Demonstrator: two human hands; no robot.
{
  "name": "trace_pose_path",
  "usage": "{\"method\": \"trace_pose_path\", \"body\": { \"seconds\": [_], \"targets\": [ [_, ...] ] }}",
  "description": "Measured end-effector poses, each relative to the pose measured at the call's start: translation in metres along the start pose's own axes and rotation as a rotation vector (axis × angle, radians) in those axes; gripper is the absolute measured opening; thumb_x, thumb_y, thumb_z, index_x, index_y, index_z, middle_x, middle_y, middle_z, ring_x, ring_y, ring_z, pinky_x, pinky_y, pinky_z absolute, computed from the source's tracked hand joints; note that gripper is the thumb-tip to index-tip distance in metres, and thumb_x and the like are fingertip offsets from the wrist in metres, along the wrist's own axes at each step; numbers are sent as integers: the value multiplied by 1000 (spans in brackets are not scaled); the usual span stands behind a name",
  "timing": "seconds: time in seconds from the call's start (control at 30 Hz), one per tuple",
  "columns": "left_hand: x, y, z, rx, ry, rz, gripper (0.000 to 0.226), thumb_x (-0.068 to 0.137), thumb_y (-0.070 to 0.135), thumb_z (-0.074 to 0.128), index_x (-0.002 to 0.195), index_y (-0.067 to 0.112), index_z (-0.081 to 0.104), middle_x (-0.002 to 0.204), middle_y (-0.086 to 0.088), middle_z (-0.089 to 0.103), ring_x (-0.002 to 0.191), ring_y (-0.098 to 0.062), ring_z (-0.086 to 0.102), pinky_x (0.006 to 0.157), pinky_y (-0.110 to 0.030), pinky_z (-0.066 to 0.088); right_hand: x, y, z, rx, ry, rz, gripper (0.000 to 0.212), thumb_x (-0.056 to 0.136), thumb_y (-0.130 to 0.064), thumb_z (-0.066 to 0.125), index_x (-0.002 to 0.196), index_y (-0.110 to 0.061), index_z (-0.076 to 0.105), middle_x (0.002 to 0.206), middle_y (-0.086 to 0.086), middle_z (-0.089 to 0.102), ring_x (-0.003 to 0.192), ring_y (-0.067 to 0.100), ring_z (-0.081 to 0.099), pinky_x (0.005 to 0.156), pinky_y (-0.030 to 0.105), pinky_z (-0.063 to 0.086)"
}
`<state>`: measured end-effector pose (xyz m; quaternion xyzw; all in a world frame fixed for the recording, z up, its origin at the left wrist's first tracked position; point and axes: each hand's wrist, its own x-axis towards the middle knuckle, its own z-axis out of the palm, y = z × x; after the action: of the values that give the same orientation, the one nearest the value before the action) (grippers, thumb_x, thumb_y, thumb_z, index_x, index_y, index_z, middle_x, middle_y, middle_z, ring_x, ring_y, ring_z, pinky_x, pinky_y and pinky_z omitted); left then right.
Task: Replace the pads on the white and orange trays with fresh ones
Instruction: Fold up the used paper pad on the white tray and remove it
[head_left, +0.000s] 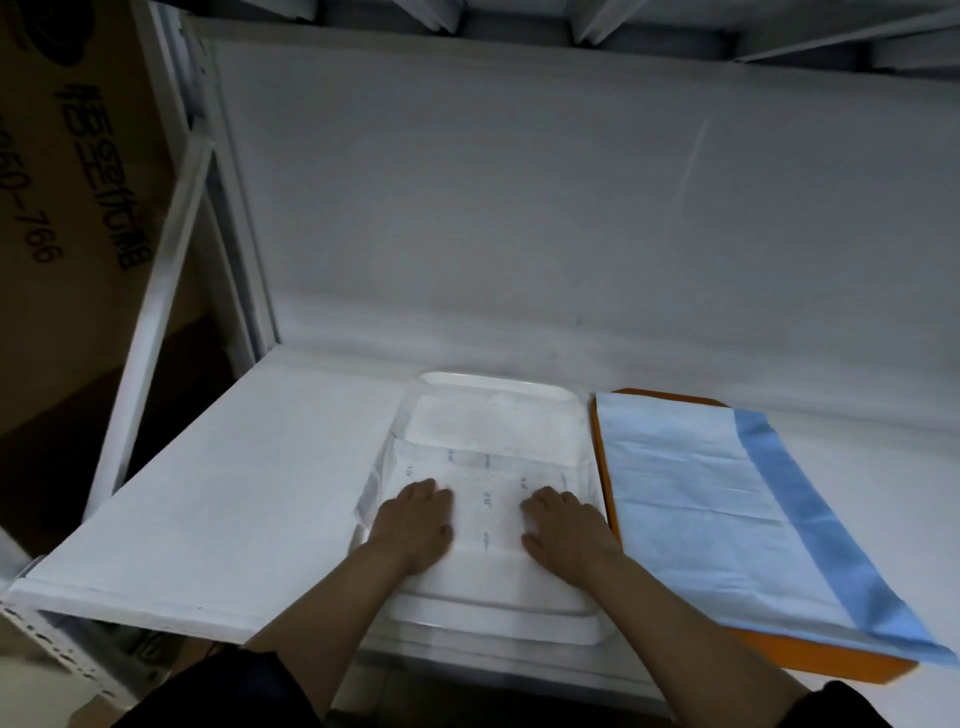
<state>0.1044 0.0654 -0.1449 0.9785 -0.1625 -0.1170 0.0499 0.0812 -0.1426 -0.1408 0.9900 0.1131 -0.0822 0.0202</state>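
Two flat hands, left hand (415, 519) and right hand (563, 527), pressing white pad (488, 467) on white tray (498, 382)

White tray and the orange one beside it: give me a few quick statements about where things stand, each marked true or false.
1. Both hands rest on the white pad in the white tray. True.
2. The left hand holds the blue pad. False: it lies flat on the white pad.
3. The blue pad covers the orange tray. True.
4. The orange tray sits left of the white tray. False: it sits to the right.
5. The right hand is lifted off the pad. False: it presses on it.
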Motion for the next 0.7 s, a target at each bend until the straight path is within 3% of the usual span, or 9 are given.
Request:
{"method": "trace_pose_path", "body": {
  "seconds": [0.13, 0.23, 0.33, 0.43, 0.53, 0.6, 0.63, 0.7],
  "targets": [
    [-14, 12, -3, -24, -133, 85, 57, 101, 32, 32, 152, 26, 7, 160, -5, -1, 147, -24, 2, 116, -40, 17, -15, 2, -5, -40, -79, -128, 51, 97, -31, 41, 145, -17, 30, 147, 5, 30, 126, 25, 38, 91, 35, 40],
    [-21, 17, -6, -19, -189, 100, 56, 101, 33, 32, 152, 27, 10, 160, -4, -1, 147, -24, 0, 117, -41, 16, -21, 3, -8, -116, -96, -169, 54, 95, -17, 42, 147, -17, 27, 149, 7, 28, 124, 27, 39, 88, 36, 40],
    [-21, 16, -7, -18, -166, 75, 52, 99, 32, 36, 149, 23, 23, 157, -7, 13, 143, -26, 17, 111, -41, 28, -23, 3, -9, -205, -78, -201, 58, 95, -3, 37, 149, -18, 22, 151, 9, 25, 123, 30, 40, 88, 40, 40],
    [-20, 18, -7, -39, -101, 8, 43, 97, 29, 37, 139, 20, 39, 140, -8, 35, 126, -27, 37, 98, -38, 40, -25, 5, -5, -283, -100, -187, 64, 97, -3, 36, 152, -20, 9, 158, 5, 11, 131, 30, 33, 95, 42, 35],
    [-20, 19, -8, -67, -89, -54, 40, 97, 30, 35, 135, 19, 43, 132, -8, 41, 118, -27, 44, 92, -37, 41, -22, 4, -4, -294, -66, -99, 60, 96, -2, 37, 150, -17, 16, 155, 7, 19, 129, 30, 36, 94, 40, 36],
    [-19, 18, -9, -107, -119, -104, 40, 97, 32, 33, 133, 18, 44, 132, -6, 47, 116, -26, 50, 88, -34, 41, -19, 4, -6, -261, -26, -56, 50, 93, -3, 43, 142, -13, 35, 141, 12, 40, 118, 28, 48, 86, 36, 40],
    [-19, 18, -10, -133, -143, -121, 40, 97, 32, 33, 132, 17, 44, 134, -5, 48, 115, -27, 52, 86, -34, 42, -18, 3, -6, -256, 85, -69, 44, 87, -6, 56, 130, -11, 49, 125, 13, 53, 105, 26, 56, 77, 33, 44],
    [-19, 20, -11, -219, -181, -127, 38, 95, 23, 40, 131, 13, 44, 138, -9, 46, 111, -29, 56, 86, -36, 48, -16, 1, -12, -249, 221, -88, 43, 42, -17, 90, 81, -15, 71, 70, 5, 64, 56, 16, 61, 46, 21, 40]
  ]
}}
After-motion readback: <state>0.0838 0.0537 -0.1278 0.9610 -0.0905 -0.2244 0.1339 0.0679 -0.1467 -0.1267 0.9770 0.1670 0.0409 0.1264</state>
